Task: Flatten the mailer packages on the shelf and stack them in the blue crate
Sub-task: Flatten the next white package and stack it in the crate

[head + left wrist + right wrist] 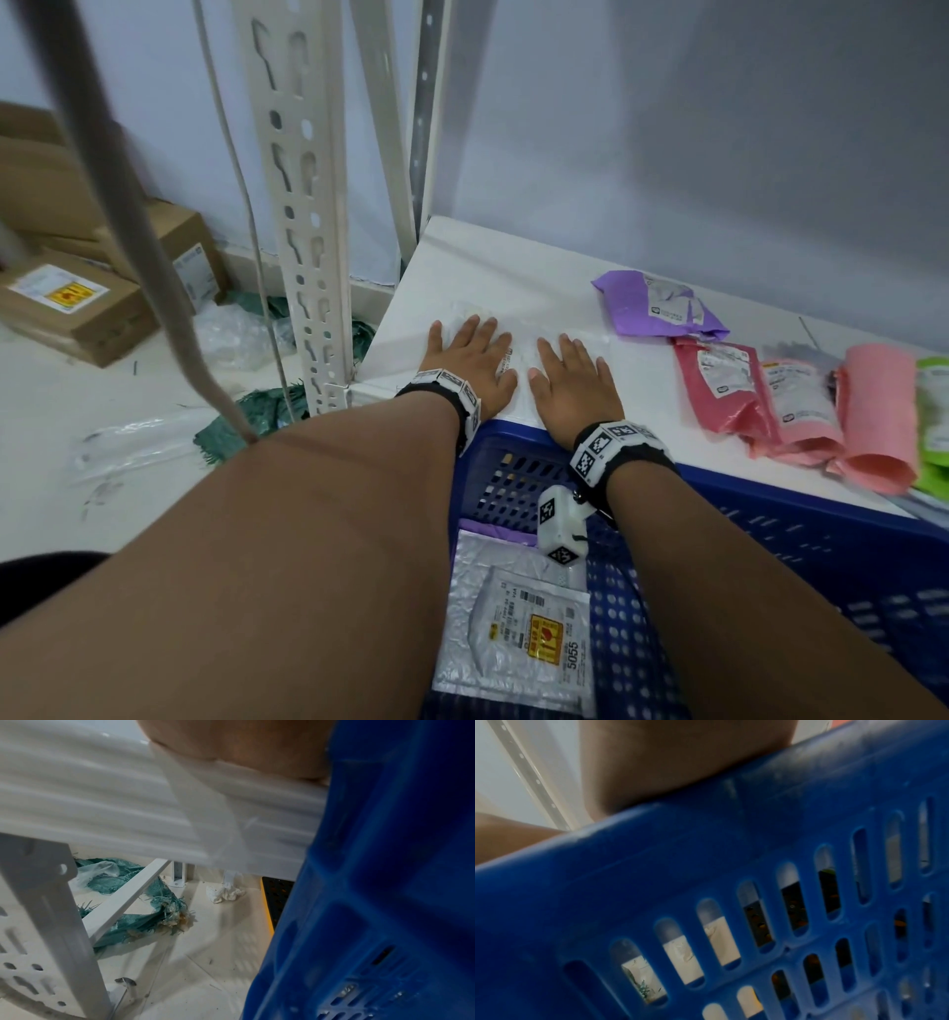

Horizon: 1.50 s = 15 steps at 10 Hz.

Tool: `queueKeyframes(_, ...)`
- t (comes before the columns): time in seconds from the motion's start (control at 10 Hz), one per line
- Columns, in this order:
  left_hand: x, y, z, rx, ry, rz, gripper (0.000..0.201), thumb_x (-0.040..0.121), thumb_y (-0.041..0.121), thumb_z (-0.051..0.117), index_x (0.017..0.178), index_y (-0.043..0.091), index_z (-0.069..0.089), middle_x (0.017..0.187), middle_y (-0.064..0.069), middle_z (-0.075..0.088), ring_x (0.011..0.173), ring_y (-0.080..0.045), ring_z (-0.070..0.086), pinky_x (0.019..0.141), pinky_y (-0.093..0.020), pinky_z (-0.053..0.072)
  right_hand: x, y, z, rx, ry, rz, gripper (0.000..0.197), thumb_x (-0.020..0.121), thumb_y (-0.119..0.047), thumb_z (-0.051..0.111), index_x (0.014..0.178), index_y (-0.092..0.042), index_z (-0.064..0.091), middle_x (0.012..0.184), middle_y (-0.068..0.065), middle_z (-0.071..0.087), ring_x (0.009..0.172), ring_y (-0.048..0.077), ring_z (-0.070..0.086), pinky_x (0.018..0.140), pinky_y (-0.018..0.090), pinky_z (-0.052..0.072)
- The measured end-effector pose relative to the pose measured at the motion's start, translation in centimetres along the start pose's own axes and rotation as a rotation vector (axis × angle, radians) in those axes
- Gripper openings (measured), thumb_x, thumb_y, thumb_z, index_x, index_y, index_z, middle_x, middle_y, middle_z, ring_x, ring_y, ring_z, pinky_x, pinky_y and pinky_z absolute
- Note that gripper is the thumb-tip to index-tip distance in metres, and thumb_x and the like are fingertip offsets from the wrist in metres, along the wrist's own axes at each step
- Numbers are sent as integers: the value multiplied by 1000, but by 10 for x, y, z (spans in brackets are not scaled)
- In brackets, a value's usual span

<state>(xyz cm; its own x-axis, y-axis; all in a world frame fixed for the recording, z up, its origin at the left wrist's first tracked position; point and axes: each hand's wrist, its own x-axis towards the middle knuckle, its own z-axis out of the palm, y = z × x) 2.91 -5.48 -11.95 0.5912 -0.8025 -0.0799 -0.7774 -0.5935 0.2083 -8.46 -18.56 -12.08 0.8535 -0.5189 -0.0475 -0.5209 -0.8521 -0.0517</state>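
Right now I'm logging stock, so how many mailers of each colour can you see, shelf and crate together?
Clear/white, under both hands: 1
Purple on the shelf: 1
Pink: 3
Green, partly cut off at the edge: 1
Silver in the blue crate: 1
Purple beneath it, only an edge showing: 1
Total: 8

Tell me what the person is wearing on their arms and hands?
Both arms are bare, with no sleeves or gloves. The left wrist has a black band carrying white tiles printed with black square patterns. The right wrist has the same kind of band, with a small white patterned cube hanging under it.
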Motion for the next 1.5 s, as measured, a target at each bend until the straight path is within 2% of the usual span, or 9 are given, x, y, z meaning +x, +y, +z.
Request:
queueKeyframes(0.7,1,0,1,-5,17,1,65,98,51,20,158,30,8,166,5,-3,152,-15,-8,120,-56,-6,-1,-1,-3,-1,33,-28,58,104,-47,16,159,-30,5,167,0,-4,153,16,-4,124,41,-2)
queueKeyframes(0.8,2,-1,2,2,17,7,65,99,52,19,158,30,7,166,6,-4,152,-15,-8,120,-56,-6,1,2,-2,20,-16,-12,57,104,-47,13,158,-33,7,167,-1,-1,153,16,-3,124,42,-3)
queueKeyframes(0.9,3,-2,3,4,18,7,65,98,53,18,158,31,6,166,6,-5,152,-14,-8,120,-56,-6,0,7,-2,59,12,125,57,103,-44,15,158,-30,10,167,1,2,153,18,-1,123,46,-1)
queueKeyframes(1.0,2,-3,3,7,23,4,65,98,53,18,158,30,6,166,6,-4,152,-15,-8,120,-56,-5,0,5,-1,60,31,162,58,102,-42,18,158,-25,14,166,6,6,153,21,2,123,47,1)
queueKeyframes(1.1,1,-2,3,4,39,9,65,98,52,19,158,30,8,166,5,-2,152,-15,-6,120,-57,-4,-3,3,-2,51,128,161,60,102,-42,22,158,-20,15,166,8,7,153,22,3,124,46,3)
queueKeyframes(1.2,1,-1,3,3,49,5,64,98,51,20,158,30,9,166,5,-2,152,-15,-6,120,-57,-4,-6,-1,-6,0,221,-10,62,102,-41,24,159,-23,11,167,5,2,153,18,-1,124,43,0)
queueKeyframes(1.3,1,-2,2,2,49,-4,65,99,51,21,158,30,9,166,5,-2,152,-15,-6,120,-56,-5,-5,-5,-5,-17,108,-125,58,103,-45,21,158,-29,14,167,0,3,153,15,-2,124,41,-2)
queueKeyframes(1.4,-2,-1,-3,6,28,-13,65,99,51,22,159,28,8,166,5,-3,152,-15,-7,120,-55,-6,-1,-2,-2,5,33,-68,56,104,-47,18,158,-32,14,167,-1,6,153,16,2,124,41,-1)
queueKeyframes(1.5,-3,0,-5,-4,18,-10,65,99,50,22,159,27,8,167,4,-3,152,-16,-6,120,-56,-7,-1,-1,1,1,38,-57,56,104,-48,18,158,-34,14,167,-2,6,153,15,3,124,41,0)
